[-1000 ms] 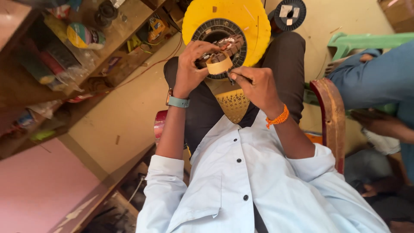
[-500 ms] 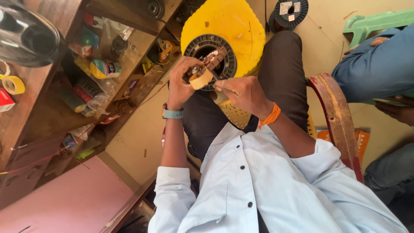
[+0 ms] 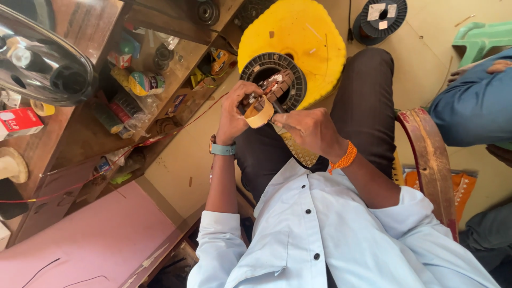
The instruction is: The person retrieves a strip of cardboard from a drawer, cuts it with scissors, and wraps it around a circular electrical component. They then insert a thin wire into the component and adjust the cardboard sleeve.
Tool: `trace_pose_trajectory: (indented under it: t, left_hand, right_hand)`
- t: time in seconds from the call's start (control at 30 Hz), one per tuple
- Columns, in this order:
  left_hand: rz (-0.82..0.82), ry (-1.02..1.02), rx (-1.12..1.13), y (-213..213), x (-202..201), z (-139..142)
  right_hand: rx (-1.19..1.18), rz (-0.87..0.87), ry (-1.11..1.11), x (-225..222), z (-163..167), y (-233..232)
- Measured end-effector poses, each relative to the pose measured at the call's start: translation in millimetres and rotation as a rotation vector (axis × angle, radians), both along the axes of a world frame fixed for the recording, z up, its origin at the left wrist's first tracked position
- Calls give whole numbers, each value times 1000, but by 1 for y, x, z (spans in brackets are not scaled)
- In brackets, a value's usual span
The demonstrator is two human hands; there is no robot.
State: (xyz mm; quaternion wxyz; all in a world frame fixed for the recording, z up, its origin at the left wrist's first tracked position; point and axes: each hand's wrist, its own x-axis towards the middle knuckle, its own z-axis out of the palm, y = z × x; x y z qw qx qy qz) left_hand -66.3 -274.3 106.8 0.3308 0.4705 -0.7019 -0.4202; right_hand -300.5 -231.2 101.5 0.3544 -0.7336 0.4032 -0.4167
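The left hand (image 3: 234, 109) holds a round, ridged metal motor part (image 3: 269, 88) over the lap, fingers curled around it. The right hand (image 3: 309, 128) pinches a tan tape roll (image 3: 260, 112) against it. Behind sits a smooth yellow plastic disc (image 3: 304, 37).

The left hand (image 3: 234, 109) and right hand (image 3: 309, 128) close together on a tan tape roll (image 3: 260, 112) against a copper-wound black stator ring (image 3: 273, 80), above the yellow disc (image 3: 309, 37) on the lap.
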Motion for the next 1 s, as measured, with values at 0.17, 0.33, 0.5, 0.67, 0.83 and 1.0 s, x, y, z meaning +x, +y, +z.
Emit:
trace_pose_trajectory:
  t: [0.17, 0.33, 0.5, 0.67, 0.83, 1.0]
  left_hand:
    - [-81, 29, 7, -5, 4, -2]
    - [-53, 24, -10, -6, 4, -4]
    - [-29, -6, -32, -2, 3, -8]
    - [27, -47, -50, 2, 1, -9]
    - [72, -47, -110, 8, -4, -7]
    - [95, -56, -142, 9, -5, -4]
  right_hand:
    - [-51, 82, 59, -4, 4, -1]
    - [-38, 97, 77, -5, -9, 0]
    - [-34, 113, 61, 2, -18, 12]
    - [1, 132, 77, 8, -17, 17]
    - [9, 111, 46, 5, -17, 23]
    - [34, 78, 84, -3, -18, 26]
